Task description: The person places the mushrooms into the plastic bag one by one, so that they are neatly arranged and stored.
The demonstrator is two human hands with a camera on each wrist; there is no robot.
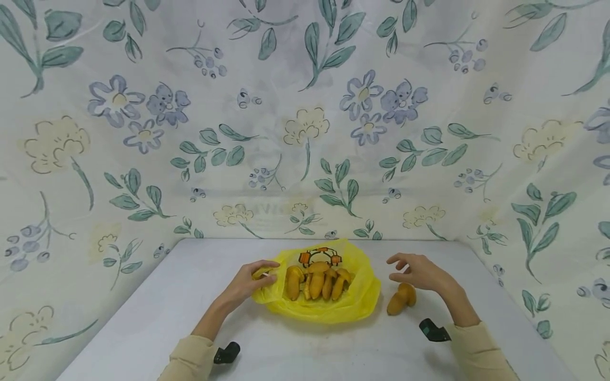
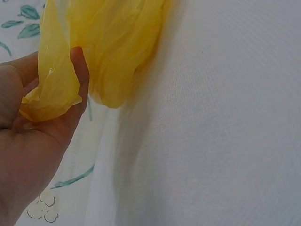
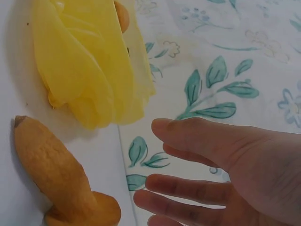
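Observation:
A yellow plastic bag lies spread open on the white table, with several brown mushrooms side by side inside it. At its left edge my left hand holds the thin plastic. The left wrist view shows a fold of the bag between the thumb and fingers. My right hand hovers to the right of the bag, fingers apart and holding nothing. Just below that hand one loose mushroom lies on the table. In the right wrist view this mushroom is apart from the fingers.
The white table reaches back to a hanging cloth printed with leaves and flowers. Black cameras, the left one and the right one, stick out from the wrists near the beige sleeves.

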